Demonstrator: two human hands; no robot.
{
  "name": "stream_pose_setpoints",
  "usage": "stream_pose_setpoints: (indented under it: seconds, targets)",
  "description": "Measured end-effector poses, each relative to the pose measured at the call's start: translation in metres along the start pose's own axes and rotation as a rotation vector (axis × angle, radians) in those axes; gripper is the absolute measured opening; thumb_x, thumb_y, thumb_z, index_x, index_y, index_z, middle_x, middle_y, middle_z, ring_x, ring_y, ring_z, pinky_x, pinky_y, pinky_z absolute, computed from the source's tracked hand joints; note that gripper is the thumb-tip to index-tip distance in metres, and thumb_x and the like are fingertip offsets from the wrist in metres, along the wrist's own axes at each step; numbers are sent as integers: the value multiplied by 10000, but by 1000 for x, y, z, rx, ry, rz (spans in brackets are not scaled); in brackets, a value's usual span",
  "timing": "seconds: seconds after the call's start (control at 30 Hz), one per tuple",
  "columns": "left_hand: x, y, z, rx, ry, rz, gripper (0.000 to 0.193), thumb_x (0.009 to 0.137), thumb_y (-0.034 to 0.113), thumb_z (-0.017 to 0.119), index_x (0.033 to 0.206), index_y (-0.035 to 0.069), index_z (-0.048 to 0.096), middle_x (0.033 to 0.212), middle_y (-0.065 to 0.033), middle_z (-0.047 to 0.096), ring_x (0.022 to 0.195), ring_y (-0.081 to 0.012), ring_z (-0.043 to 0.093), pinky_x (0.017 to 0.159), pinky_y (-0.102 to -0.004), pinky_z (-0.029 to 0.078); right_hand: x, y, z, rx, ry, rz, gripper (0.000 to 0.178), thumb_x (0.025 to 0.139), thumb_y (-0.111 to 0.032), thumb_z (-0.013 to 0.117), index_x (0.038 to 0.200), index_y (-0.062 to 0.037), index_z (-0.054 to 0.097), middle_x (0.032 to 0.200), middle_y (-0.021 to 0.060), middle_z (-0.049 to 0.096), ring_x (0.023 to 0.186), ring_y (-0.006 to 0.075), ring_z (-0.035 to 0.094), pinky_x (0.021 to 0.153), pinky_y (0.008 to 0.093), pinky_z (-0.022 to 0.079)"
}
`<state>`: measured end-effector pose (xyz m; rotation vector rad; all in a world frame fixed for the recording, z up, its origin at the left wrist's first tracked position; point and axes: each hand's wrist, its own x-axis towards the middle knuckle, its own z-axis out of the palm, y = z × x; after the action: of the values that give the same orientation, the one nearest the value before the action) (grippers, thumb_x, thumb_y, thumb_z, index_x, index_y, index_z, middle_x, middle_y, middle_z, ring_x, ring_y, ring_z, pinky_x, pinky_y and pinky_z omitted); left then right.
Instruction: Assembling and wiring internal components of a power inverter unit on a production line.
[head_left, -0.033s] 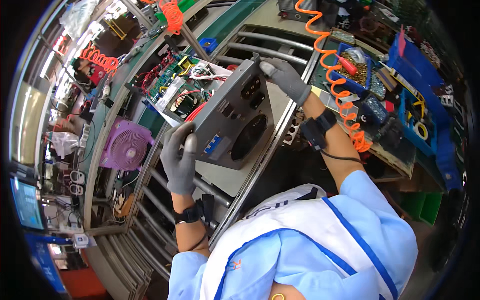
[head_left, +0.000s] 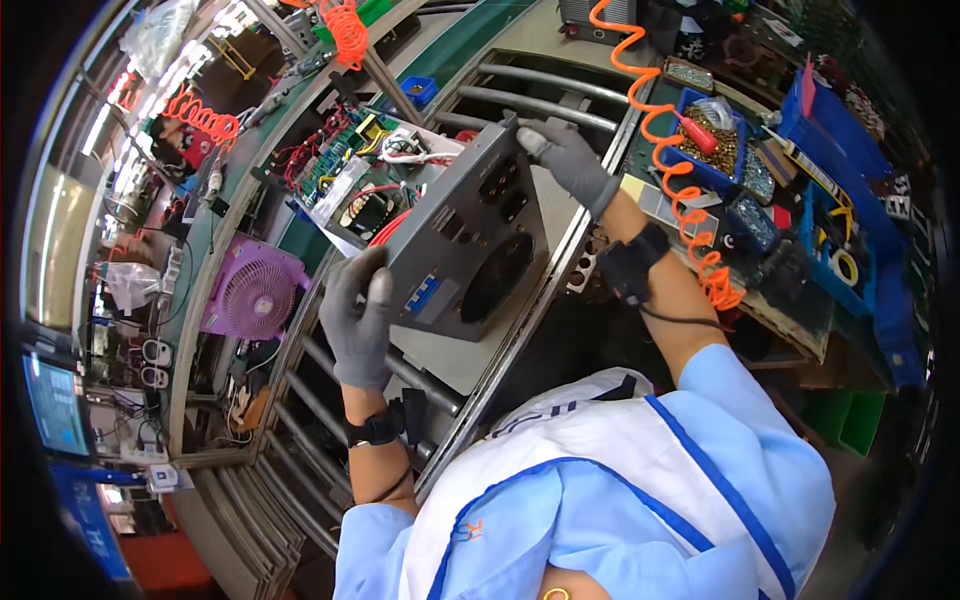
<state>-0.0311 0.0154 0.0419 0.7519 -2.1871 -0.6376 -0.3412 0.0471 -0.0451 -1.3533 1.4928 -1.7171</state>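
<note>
I hold a grey metal panel tilted up over a roller conveyor. The panel has a round grille opening, several rectangular cutouts and a blue switch block near its lower left corner. My left hand, in a grey glove, grips that lower left corner. My right hand, also gloved, grips the upper right corner. Behind the panel lies an open chassis with a green circuit board, red wires and a coil; the panel hides its right part.
An orange coiled hose hangs beside my right forearm. Blue bins of screws and small parts fill the bench at right. A purple fan stands left of the conveyor, and a monitor sits at the far left.
</note>
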Motion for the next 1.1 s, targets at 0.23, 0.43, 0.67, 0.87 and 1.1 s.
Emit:
stream_pose_setpoints:
  seconds: [0.23,0.43,0.67,0.87,1.1]
  targets:
    - [13,-9,19,81,75,19,231,793,128,542,979,10,611,865,-116,607,827,-192,569,744,-272,419,-5,-10,-4,23,97,-102,310,874,-235,504,1059,10,546,1018,77,587,975,143,514,874,267,382]
    - [-1,-24,-6,555,81,303,337,779,234,575,1007,-15,591,818,-181,581,764,-323,545,707,-399,428,-16,-28,35,-35,211,-20,228,790,-254,517,880,-48,553,822,168,561,769,329,547,721,402,441]
    - [17,-12,19,560,-17,278,419,804,498,526,933,106,602,786,-80,638,649,-259,606,533,-371,449,-88,-2,4,-73,295,60,350,811,-294,516,1055,-49,572,1050,164,565,997,307,523,866,373,393]
    - [20,-6,15,716,42,302,403,801,483,534,899,97,602,767,-58,643,625,-254,604,505,-375,440,-307,73,-61,-402,448,712,437,780,-410,502,1023,-62,606,1040,151,592,1001,289,537,867,354,404]
    - [29,-19,15,611,143,418,435,789,461,538,692,41,599,547,-32,589,410,-141,535,366,-282,405,-578,118,-18,-606,673,1366,356,774,-317,522,735,16,642,647,133,614,634,267,599,590,374,446]
